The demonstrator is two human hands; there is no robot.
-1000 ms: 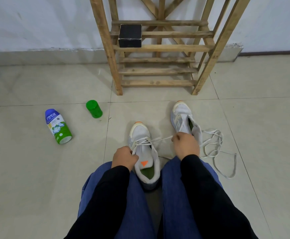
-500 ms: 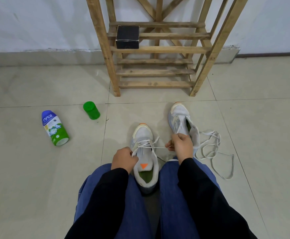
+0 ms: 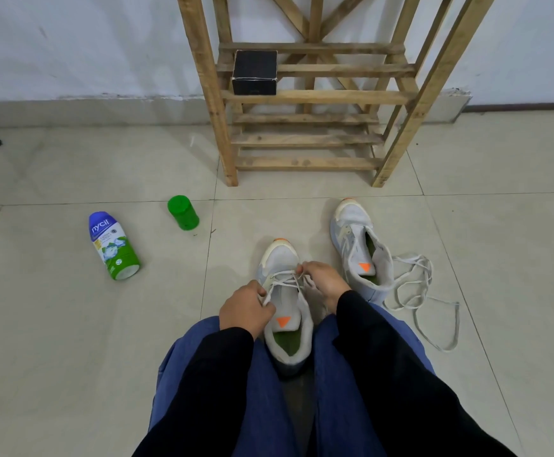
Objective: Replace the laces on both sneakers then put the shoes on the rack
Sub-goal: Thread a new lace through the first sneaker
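Left hand (image 3: 247,310) grips the lace (image 3: 283,283); right hand (image 3: 323,280) pinches it over the shoe (image 3: 280,257). Best pull evenly.

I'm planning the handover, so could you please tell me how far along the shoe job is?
Done: neither sneaker fully laced. In hand: the left hand and right hand pinch the lace half-threaded on the near sneaker. Left: the far sneaker looks unlaced, a loose lace beside it, and the rack holds no shoes.

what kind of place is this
Probably an indoor entryway or spare room at home: a tiled floor and a wooden rack standing against a white wall.
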